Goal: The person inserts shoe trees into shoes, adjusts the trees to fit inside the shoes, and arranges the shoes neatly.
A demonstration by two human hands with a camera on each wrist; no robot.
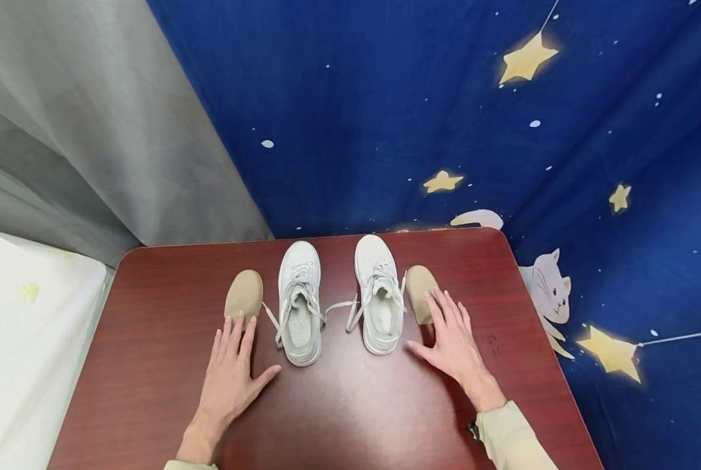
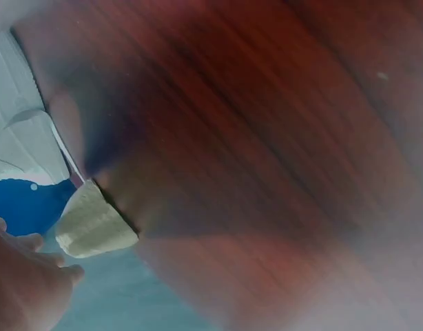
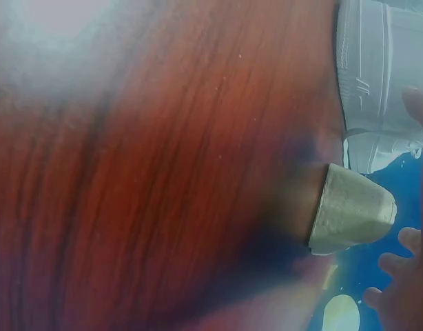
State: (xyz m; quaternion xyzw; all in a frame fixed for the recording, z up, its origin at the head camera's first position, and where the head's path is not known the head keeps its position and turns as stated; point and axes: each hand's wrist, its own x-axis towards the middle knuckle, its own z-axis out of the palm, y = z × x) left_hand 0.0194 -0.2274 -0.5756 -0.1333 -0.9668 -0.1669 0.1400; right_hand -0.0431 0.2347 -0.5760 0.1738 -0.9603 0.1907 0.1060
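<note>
Two white lace-up shoes stand side by side, toes pointing away: a left shoe (image 1: 299, 256) and a right shoe (image 1: 373, 253). Outside each lies a beige shoe insert shaped like a toe cap, the left insert (image 1: 245, 290) (image 2: 94, 224) and the right insert (image 1: 418, 290) (image 3: 353, 210). My left hand (image 1: 228, 382) has its fingers spread and straight, tips right at the near end of the left insert. Over the right insert's outer edge reach the extended fingers of my right hand (image 1: 456, 349), its thumb pointing toward the right shoe's heel. Neither hand grips anything.
Loose shoelaces (image 1: 341, 305) trail between and beside the shoes. The reddish-brown table (image 1: 350, 418) has rounded far corners. Behind it hang a grey curtain (image 1: 121, 130) and a blue starry curtain (image 1: 356, 117); a white cloth-covered surface (image 1: 27, 352) adjoins on the left.
</note>
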